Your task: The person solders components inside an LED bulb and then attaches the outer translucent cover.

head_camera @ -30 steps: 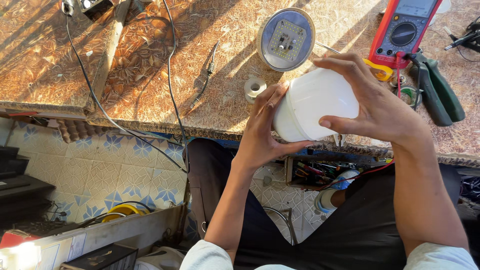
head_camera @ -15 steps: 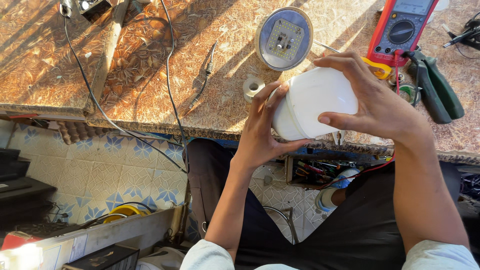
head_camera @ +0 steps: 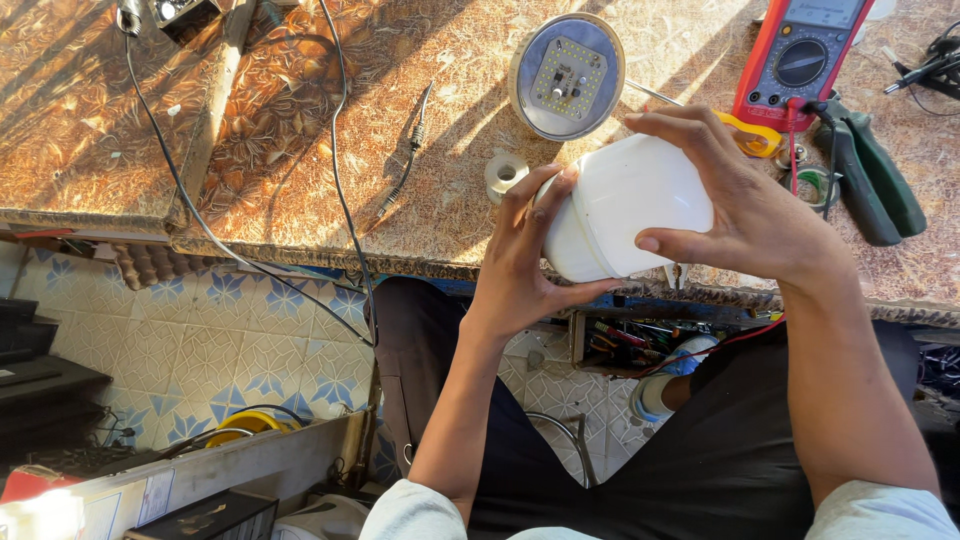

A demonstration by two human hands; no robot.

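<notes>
A: What are the 2 hands doing?

B: Both grip a white lamp housing (head_camera: 625,205), lifted just above the near edge of the patterned worktop (head_camera: 300,130). The left hand (head_camera: 520,265) wraps its narrow end, fingers curled around it. The right hand (head_camera: 745,215) clasps the wide end from the top, thumb along the side.

A: What lies around it?

B: Just behind it, a round LED disc (head_camera: 567,76) lies flat. A small white roll of tape (head_camera: 505,173) sits beside the left fingers. To the right are a red multimeter (head_camera: 800,55) and green-handled pliers (head_camera: 875,175). 1 black cable (head_camera: 200,220) trails off the worktop's edge.
</notes>
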